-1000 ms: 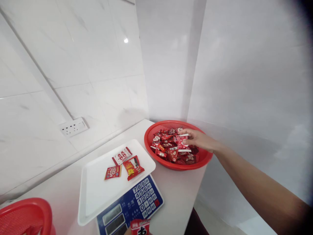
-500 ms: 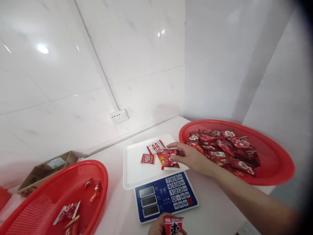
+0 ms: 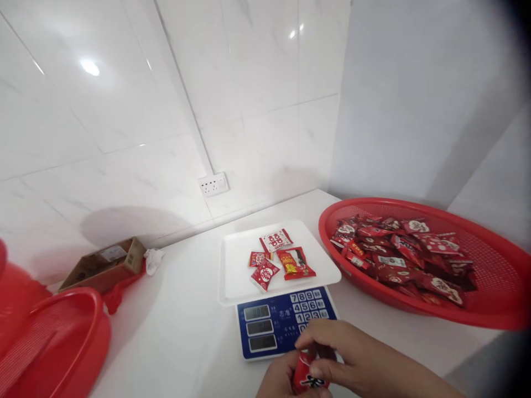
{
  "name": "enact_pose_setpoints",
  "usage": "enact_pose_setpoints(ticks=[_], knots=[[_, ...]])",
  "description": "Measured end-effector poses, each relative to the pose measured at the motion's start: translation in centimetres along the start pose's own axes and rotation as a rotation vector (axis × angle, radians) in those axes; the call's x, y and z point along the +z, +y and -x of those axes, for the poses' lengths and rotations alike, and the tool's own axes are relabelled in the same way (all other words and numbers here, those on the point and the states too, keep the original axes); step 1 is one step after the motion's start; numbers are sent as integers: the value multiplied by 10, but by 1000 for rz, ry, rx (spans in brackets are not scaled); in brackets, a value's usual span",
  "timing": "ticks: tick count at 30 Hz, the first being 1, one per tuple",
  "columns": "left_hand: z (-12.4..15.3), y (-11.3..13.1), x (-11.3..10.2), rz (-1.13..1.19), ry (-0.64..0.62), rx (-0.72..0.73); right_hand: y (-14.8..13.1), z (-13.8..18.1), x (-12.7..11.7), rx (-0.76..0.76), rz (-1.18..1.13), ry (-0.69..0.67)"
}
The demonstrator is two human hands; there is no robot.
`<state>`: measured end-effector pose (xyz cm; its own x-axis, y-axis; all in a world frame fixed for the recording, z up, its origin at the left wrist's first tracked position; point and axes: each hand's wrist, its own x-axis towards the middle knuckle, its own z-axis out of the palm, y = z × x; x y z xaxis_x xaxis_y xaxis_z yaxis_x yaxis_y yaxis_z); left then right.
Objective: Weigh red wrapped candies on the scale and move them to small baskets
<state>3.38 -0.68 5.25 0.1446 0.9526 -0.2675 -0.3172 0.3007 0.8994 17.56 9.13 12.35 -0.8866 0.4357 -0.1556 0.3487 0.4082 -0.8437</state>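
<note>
On the scale tray (image 3: pixel 236 287), four sweets (image 3: pixel 282 260) down — heaps left in the basket (image 3: pixel 489 312); left hand (image 3: pixel 277 382) and right hand (image 3: pixel 352 354) gripping what seems a red pouch (image 3: pixel 307 380).

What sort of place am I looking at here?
Probably a small sweet-weighing or packing station: a white counter with an electronic scale, four sweet packets on its white tray, and a red basket heaped with more. The left hand and right hand hold a red pouch.

Left hand (image 3: pixel 277 381) was bare, only partly in view; right hand (image 3: pixel 346 354) was bare too; the forearm behind it ran uncovered to the frame's lower edge.
</note>
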Motion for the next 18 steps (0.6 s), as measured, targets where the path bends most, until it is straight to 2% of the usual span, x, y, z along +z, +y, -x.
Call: enact_pose_setpoints(ticks=[3, 5, 10, 18], knots=[[0, 12, 13, -106, -102, 41, 6, 15, 6, 46, 21, -21], [2, 14, 18, -174, -112, -1, 12, 22, 9, 64, -5, -32], [10, 5, 18, -306, -45, -140, 29, 32, 13, 87, -97, -38], [14, 15, 13, -312, 37, -94, 39, 36, 7, 73, -138, 38]])
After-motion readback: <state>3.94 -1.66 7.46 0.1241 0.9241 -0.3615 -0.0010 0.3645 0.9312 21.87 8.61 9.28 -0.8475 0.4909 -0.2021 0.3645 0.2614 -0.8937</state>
